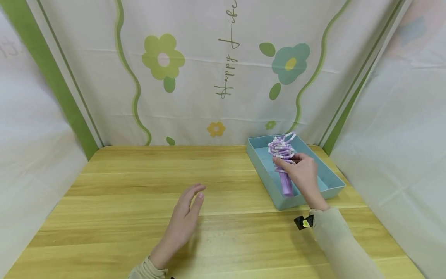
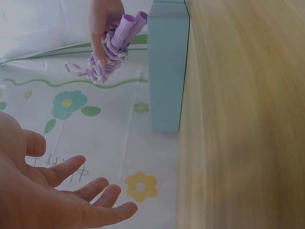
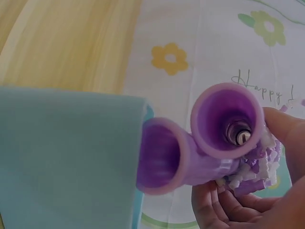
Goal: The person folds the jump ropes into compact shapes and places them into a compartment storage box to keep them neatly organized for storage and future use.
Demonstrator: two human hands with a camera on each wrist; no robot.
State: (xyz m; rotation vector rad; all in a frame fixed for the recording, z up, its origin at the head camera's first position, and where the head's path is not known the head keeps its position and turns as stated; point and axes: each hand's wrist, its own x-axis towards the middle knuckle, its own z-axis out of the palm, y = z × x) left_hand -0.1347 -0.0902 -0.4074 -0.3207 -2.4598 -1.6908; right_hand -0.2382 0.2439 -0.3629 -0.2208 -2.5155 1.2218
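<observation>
My right hand [image 1: 304,173] grips a bundled beaded jump rope [image 1: 280,148], purple and white, over the light blue tray [image 1: 264,176] at the table's right. Thumb and fingers close on the gathered beads, and two purple handles hang toward me, tilted down. From the right wrist, the hollow ends of the handles [image 3: 227,120] face the camera, one showing a screw inside; the other handle is partly covered by the tray wall [image 3: 71,157]. My left hand [image 1: 184,217] is held over the wooden table, fingers loosely extended and nothing in them, left of the tray.
The wood-grain table [image 1: 139,186] ends at a white printed curtain [image 1: 195,100] at the back. More fabric hangs at both sides, with the right panel [image 1: 393,155] beyond the tray. The tray has raised walls all round.
</observation>
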